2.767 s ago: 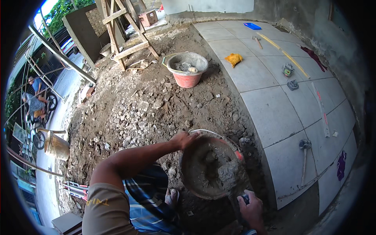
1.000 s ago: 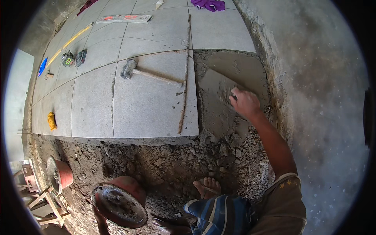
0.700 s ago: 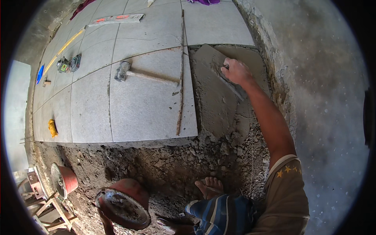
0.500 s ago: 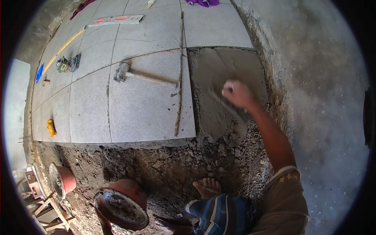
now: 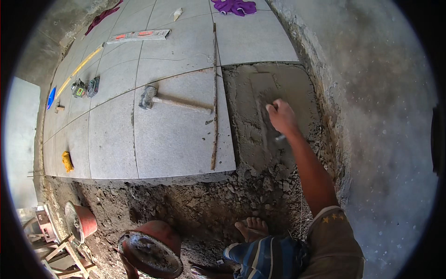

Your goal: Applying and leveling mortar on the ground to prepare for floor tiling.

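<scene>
My right hand [image 5: 282, 116] is closed on the handle of a trowel [image 5: 279, 138], whose blade lies smeared over the wet grey mortar [image 5: 299, 83] in a gap beside the tiles [image 5: 176, 139]. At the lower left, my left hand [image 5: 129, 264] grips the rim of a tilted red bucket [image 5: 160, 231] with grey mortar inside; its fingers are partly hidden. Left of the mortar patch, a long thin rod [image 5: 214, 130] and a mallet [image 5: 179, 104] rest on the tiles.
A level [image 5: 139, 36], yellow straightedge [image 5: 86, 62], small tools [image 5: 79, 88], yellow bag [image 5: 67, 161] and purple cloth [image 5: 234, 7] lie on tiles. Rubble [image 5: 195, 200] and bare feet are below; a second bucket [image 5: 86, 222] and wooden trestle [image 5: 69, 255] stand lower left, a wall edge right.
The view has swung from the bucket and rubble to the tiled floor. My right hand has swept the trowel up and back down across the mortar; my left hand stays on the bucket.
</scene>
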{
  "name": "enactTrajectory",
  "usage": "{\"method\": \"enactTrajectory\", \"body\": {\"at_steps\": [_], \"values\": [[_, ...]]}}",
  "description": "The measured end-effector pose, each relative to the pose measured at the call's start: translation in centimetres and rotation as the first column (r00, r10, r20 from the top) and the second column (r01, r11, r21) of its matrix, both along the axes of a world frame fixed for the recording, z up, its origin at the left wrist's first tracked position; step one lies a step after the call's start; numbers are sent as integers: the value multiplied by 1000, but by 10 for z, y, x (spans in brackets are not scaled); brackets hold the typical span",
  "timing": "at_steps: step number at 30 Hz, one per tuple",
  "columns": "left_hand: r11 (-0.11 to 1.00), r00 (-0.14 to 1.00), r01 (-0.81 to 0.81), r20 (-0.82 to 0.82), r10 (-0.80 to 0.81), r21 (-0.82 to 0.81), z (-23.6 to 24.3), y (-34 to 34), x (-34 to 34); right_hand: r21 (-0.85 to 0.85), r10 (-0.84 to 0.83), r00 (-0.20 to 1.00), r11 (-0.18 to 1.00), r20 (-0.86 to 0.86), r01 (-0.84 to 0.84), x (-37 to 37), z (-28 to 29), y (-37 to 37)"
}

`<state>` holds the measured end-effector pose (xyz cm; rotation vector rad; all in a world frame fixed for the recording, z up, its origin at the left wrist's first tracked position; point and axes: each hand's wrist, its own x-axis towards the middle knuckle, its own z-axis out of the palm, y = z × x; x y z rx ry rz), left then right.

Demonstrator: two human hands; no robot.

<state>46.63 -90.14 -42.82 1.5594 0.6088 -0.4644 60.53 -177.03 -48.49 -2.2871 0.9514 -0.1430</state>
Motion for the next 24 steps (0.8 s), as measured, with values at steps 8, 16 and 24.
{"method": "enactTrajectory", "body": {"at_steps": [8, 16, 24], "values": [[991, 998, 55, 42, -50, -125, 4, 1, 1, -201, 180, 983, 962, -46, -185, 64, -7, 36], [984, 999, -29, -18, 26, -177, -15, 31, 1, -128, 239, 961, 958, -138, -256, -84, 7, 58], [970, 994, -75, -64, 92, 232, 8, 13, -11, -91, 135, 988, 986, -81, -142, -214, 52, 130]]}}
